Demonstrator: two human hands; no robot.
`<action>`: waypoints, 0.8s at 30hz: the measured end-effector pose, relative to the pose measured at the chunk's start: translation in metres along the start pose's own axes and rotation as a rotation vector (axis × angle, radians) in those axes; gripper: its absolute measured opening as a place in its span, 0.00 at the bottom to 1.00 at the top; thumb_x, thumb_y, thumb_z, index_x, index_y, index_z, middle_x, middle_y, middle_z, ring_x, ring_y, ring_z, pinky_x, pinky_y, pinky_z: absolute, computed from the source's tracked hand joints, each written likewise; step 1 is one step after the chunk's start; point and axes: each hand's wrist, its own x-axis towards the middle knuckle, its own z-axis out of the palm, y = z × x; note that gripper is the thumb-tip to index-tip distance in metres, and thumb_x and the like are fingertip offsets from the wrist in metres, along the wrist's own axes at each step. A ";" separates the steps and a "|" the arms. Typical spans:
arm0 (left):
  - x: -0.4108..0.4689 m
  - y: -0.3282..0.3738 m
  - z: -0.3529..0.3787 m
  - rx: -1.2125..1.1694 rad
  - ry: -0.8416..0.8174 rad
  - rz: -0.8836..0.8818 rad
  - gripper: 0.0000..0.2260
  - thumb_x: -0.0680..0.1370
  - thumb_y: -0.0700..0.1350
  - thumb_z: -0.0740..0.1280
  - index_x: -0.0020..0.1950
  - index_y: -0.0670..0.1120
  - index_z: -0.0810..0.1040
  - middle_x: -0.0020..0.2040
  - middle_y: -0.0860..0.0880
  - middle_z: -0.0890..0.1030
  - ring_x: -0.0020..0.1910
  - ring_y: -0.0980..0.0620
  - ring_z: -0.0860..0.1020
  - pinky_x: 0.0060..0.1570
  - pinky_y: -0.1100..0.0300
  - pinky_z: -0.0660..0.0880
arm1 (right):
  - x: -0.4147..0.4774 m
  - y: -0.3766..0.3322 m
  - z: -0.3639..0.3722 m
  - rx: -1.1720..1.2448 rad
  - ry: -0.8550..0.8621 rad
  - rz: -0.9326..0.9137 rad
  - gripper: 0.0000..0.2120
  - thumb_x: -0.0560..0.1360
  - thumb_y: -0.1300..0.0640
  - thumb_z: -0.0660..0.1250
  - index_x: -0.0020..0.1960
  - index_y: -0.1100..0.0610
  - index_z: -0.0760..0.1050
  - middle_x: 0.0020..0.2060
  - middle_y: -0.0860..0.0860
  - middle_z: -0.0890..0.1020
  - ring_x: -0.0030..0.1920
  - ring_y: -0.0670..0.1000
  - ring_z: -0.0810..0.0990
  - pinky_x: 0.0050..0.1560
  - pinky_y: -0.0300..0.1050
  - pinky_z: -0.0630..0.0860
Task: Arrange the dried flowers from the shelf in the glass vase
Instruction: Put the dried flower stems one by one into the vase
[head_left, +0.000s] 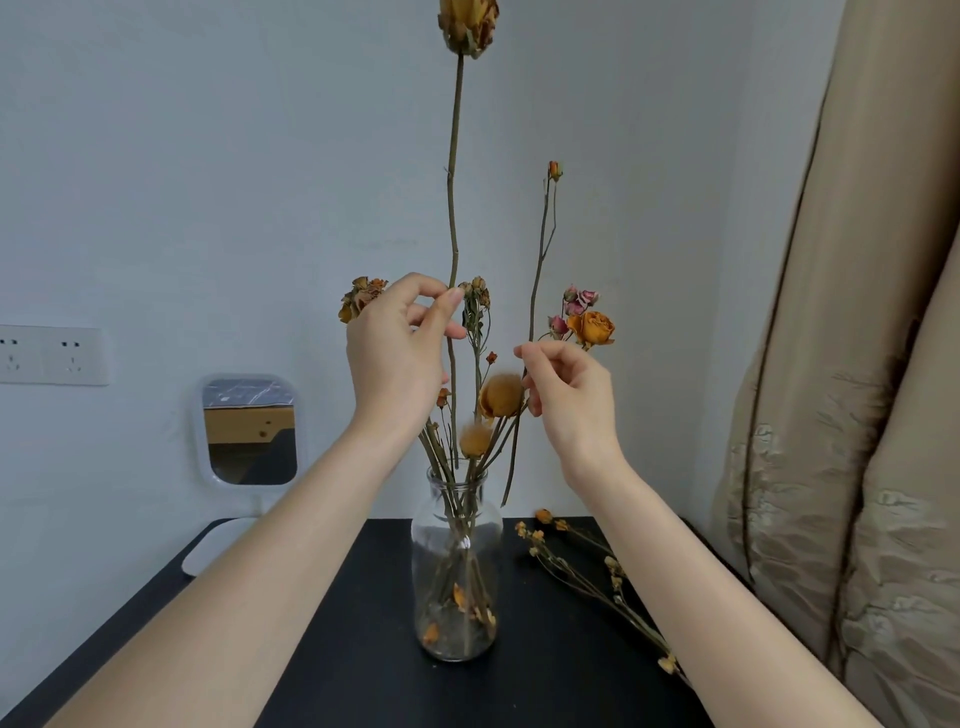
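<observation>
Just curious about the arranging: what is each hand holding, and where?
The left hand pinches the tall dried yellow rose mid-stem; the right hand pinches the thin budded twig low on its stem.

Two bare forearms and hands, nothing worn

Both arms are uncovered from the lower frame edge to the fingertips: no sleeve, cuff, watch, bracelet or ring shows on the left hand (395, 343) or the right hand (569, 387). The forearms are slim and smooth, and the fingernails are short and plain (no polish visible), with rounded tips.
</observation>
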 end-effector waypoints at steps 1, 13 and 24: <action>0.000 -0.001 0.001 0.009 -0.005 0.000 0.03 0.78 0.49 0.65 0.45 0.52 0.75 0.34 0.58 0.80 0.17 0.57 0.71 0.21 0.67 0.70 | 0.000 0.001 0.000 0.000 0.001 0.003 0.07 0.78 0.56 0.62 0.43 0.50 0.77 0.30 0.47 0.73 0.31 0.44 0.70 0.36 0.36 0.70; -0.029 -0.041 0.023 0.284 -0.181 -0.079 0.06 0.78 0.51 0.62 0.45 0.51 0.75 0.37 0.54 0.82 0.23 0.56 0.77 0.32 0.67 0.72 | -0.001 0.012 0.000 -0.028 -0.015 0.006 0.06 0.77 0.56 0.63 0.46 0.55 0.78 0.29 0.45 0.75 0.27 0.38 0.72 0.32 0.29 0.69; -0.042 -0.061 0.030 0.718 -0.350 -0.066 0.12 0.80 0.49 0.59 0.48 0.45 0.81 0.37 0.48 0.81 0.37 0.51 0.80 0.38 0.63 0.71 | -0.003 0.021 0.002 -0.026 -0.029 0.028 0.06 0.77 0.56 0.63 0.43 0.53 0.78 0.28 0.42 0.76 0.27 0.36 0.73 0.33 0.29 0.70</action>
